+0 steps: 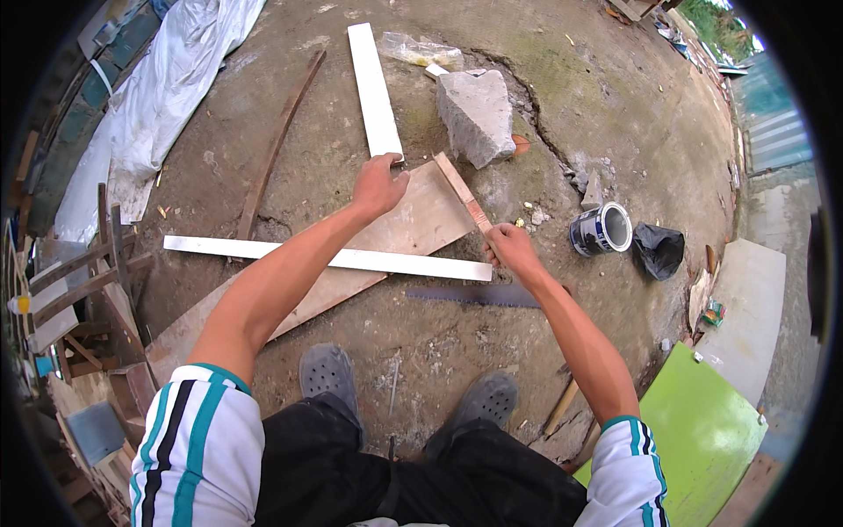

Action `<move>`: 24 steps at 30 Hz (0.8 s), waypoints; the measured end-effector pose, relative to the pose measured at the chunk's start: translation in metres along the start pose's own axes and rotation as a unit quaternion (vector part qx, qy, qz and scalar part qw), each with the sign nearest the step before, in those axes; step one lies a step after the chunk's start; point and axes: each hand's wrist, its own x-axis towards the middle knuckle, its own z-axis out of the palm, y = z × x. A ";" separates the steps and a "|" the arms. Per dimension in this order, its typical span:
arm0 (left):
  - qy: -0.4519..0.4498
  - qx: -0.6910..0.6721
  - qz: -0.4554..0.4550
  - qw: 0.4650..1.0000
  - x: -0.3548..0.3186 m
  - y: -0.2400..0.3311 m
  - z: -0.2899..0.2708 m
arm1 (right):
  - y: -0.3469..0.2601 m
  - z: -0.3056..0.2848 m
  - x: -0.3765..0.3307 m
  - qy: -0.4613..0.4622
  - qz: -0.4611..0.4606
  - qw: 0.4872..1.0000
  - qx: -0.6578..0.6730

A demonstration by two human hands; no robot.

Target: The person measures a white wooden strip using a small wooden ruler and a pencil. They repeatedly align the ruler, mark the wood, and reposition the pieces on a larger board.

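Here, pinched the near end of a short wooden strip in the right hand, with thumb and fingers pressed together around the wood. Pointed the strip slantwise, with a long axis running from that hand away and to the left, and the far end toward the upper white board. Held it along the far end of a wide brown plank, near a concrete block; could not tell whether touching the plank or just above. Curled the left hand at the near end of the upper white board; could not tell whether gripping or merely resting there. Noted that board pointing nearly straight away, slanting slightly left toward the far end. Noted also a lower white board, laid crosswise over the plank, with the right end just beside the right hand. Found a handsaw on the ground below that end, blade pointing left. Found, farther right, a paint can beside a black plastic bag. Stood in grey clogs near the plank.
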 end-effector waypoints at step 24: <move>-0.166 -0.036 -0.076 0.983 0.055 0.003 0.061 | 0.028 0.006 0.033 -0.004 0.035 0.998 0.043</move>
